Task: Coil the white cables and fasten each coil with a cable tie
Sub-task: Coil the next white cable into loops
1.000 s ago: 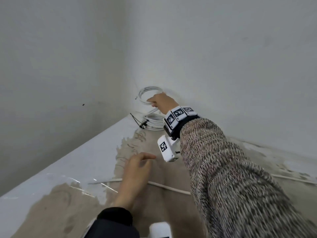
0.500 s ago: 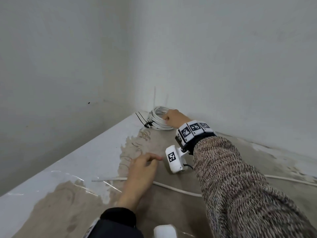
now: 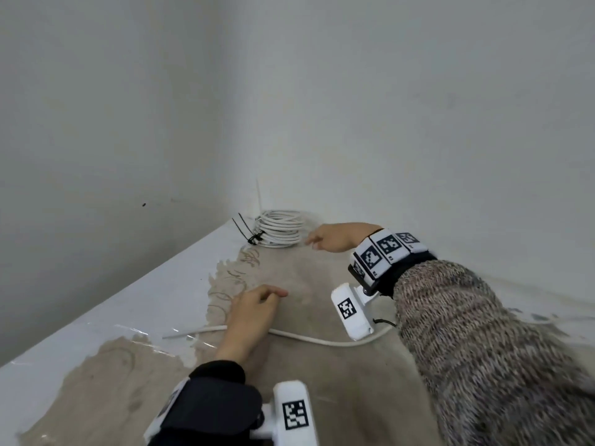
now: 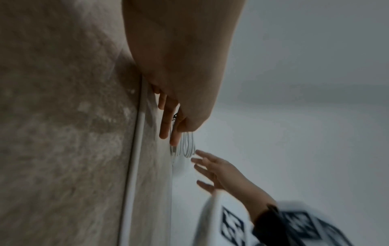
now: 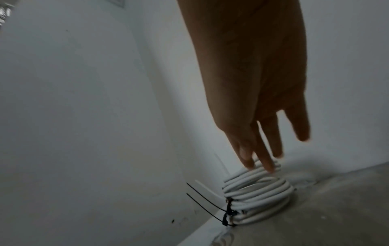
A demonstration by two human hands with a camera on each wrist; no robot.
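Note:
A stack of coiled white cables [image 3: 279, 232] [image 5: 257, 193] lies in the far corner, bound by black cable ties [image 3: 248, 231] [image 5: 207, 203] whose tails stick out to the left. My right hand [image 3: 328, 241] [image 5: 267, 144] hovers just right of the stack with straight fingers and holds nothing. A loose white cable [image 3: 302, 338] [image 4: 134, 159] runs straight across the brown surface. My left hand [image 3: 254, 312] [image 4: 170, 123] rests over this cable with relaxed fingers and grips nothing.
Two grey walls [image 3: 386, 123] meet behind the coils. The surface is brown [image 3: 306, 284] with a white strip [image 3: 128, 310] along the left wall. A thin white tie tail [image 3: 258, 196] stands up behind the stack.
My right hand lowered a coil onto the stack in the corner, let go of it and drew back to the right. My left hand stayed over the loose cable.

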